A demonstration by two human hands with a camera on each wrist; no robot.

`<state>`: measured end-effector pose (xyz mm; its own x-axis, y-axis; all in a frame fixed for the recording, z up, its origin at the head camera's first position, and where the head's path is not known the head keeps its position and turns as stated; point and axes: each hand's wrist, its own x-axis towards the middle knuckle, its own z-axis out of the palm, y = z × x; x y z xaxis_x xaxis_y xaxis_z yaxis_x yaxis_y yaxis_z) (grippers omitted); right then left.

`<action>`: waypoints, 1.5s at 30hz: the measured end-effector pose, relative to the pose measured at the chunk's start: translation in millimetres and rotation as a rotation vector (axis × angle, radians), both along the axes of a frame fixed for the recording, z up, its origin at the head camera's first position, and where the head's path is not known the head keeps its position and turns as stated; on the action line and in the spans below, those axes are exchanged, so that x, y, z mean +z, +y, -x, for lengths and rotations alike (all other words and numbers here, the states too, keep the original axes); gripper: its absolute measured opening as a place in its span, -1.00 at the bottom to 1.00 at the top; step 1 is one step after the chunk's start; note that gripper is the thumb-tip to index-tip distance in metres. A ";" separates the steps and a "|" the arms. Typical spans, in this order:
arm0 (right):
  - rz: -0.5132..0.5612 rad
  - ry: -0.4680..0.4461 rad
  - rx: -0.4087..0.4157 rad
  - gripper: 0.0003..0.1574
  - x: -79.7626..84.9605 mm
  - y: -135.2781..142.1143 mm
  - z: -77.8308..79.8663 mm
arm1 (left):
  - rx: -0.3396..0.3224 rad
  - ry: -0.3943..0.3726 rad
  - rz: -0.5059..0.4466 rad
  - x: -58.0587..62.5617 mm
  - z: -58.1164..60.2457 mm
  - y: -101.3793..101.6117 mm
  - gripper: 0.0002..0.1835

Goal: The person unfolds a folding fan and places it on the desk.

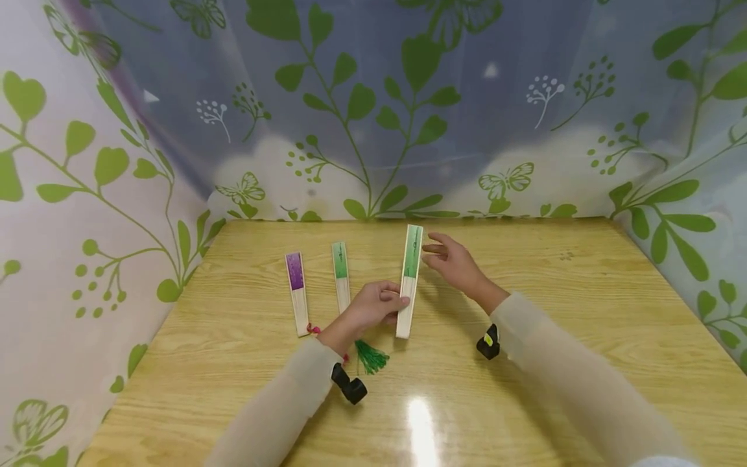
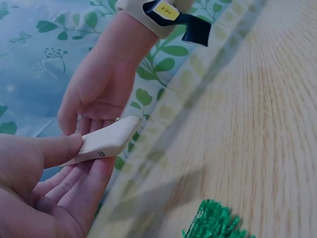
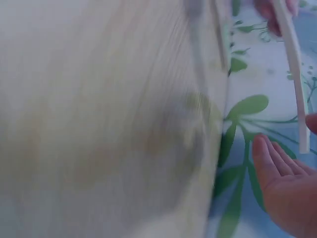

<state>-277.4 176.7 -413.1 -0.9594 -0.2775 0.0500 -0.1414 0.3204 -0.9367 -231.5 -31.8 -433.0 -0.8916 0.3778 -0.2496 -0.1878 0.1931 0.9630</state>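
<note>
My left hand (image 1: 371,305) pinches a folded hand fan (image 1: 412,256) near its lower end, thumb on top and fingers beneath. The fan has a green upper part and pale ribs below, and is held up above the table. In the left wrist view its pale rivet end (image 2: 111,139) sticks out past the thumb. Just right of the fan's upper end is my right hand (image 1: 458,263), fingers loosely bent and holding nothing. The right wrist view has the right hand's fingers (image 3: 280,161) spread from the thumb beside the fan's tip, apparently apart from it.
Left on the wooden table (image 1: 554,292) lie a folded purple fan (image 1: 296,279) with a red tassel cord (image 1: 314,329) and another folded green fan (image 1: 340,266). A green tassel (image 1: 371,357) shows by the left wrist. Leaf-patterned cloth (image 1: 373,130) encloses the table's back and sides.
</note>
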 end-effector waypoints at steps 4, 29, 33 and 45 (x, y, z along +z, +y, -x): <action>0.235 -0.192 -0.026 -0.31 -4.5 -8.4 -10.0 | 0.031 0.004 -0.048 0.6 -0.1 -0.1 -0.69; 0.402 -0.316 -0.009 -0.53 -12.6 -22.5 -27.8 | 0.097 0.058 -0.130 -4.0 -5.0 -2.9 -0.74; 0.414 -0.326 -0.011 -0.55 -14.3 -21.9 -28.0 | 0.092 0.061 -0.132 -5.3 -5.8 -3.6 -0.74; 0.425 -0.339 -0.020 -0.53 -13.4 -20.4 -28.5 | 0.117 0.066 -0.119 -2.7 -6.2 -1.3 -0.69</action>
<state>-248.9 156.3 -426.5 -0.9464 -0.2812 -0.1591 0.1929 -0.0968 -0.9764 -225.3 -33.1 -435.7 -0.9442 0.2940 -0.1487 -0.1377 0.0578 0.9888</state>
